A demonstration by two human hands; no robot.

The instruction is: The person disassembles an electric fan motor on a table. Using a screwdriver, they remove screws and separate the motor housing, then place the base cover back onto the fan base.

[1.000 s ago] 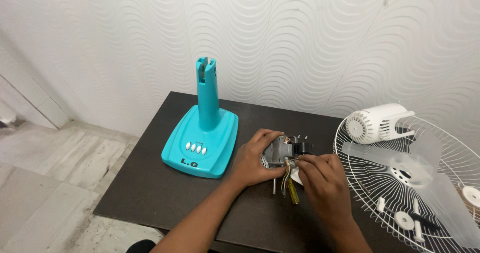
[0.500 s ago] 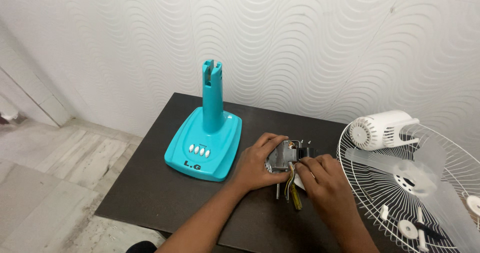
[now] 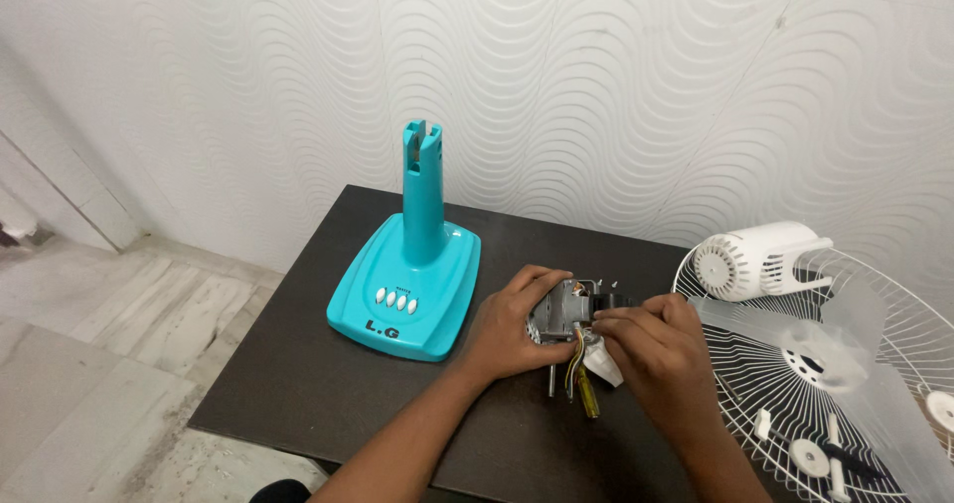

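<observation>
I note my left hand (image 3: 512, 326) grasping the motor (image 3: 563, 312) on the table (image 3: 308, 364); right hand (image 3: 651, 349) fingers pinch its front, beside the teal stand (image 3: 409, 274).

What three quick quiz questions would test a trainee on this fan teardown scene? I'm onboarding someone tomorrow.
1. True or false: the left hand rests on the fan motor.
2. Which stands left of the motor: A) the turquoise fan base, B) the white wire grille?
3. What colour is the table?

Key: 1 true; 2 A; 3 dark brown.
</observation>
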